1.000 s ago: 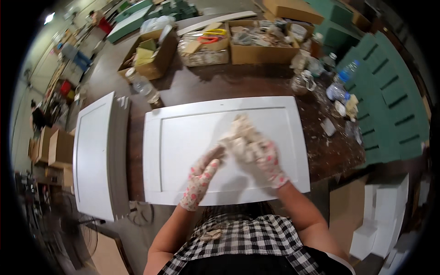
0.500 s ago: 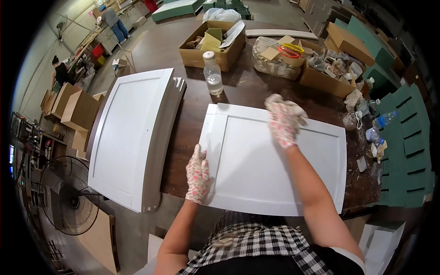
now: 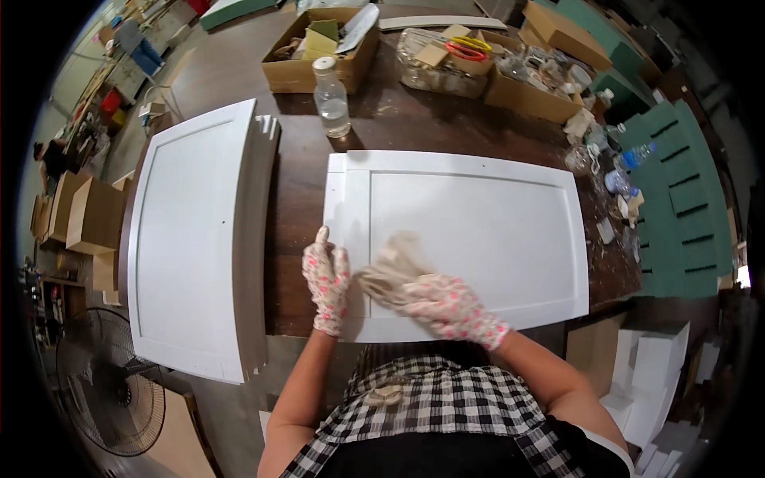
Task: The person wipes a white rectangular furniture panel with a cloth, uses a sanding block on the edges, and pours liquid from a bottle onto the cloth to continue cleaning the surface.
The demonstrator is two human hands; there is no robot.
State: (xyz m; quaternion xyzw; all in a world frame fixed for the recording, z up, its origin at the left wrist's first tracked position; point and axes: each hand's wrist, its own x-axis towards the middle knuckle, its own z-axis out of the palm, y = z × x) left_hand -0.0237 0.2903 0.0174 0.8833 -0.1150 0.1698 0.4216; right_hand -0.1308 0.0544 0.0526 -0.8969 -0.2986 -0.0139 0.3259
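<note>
A white cabinet door panel (image 3: 470, 231) with a raised frame lies flat on the dark table before me; a strip beside its left end seems to belong to another panel underneath. My right hand (image 3: 458, 309), in a pink-dotted white glove, is closed on a beige cloth (image 3: 390, 275), slightly blurred, on the panel's near left part. My left hand (image 3: 327, 285), gloved alike, rests against the panel's left edge with its fingers stretched out and pointing away from me. To the left stands a stack of similar white panels (image 3: 187, 239).
A clear bottle (image 3: 331, 103) with liquid stands beyond the panel. Behind it are a cardboard box (image 3: 291, 78) of scraps and another box (image 3: 518, 92) of clutter. Plastic bottles (image 3: 621, 183) line the table's right side. A black fan (image 3: 111, 382) stands at lower left.
My right hand has swept the cloth from the panel's far side toward me and to the left. The left hand stays by the left edge. The whole view has shifted slightly.
</note>
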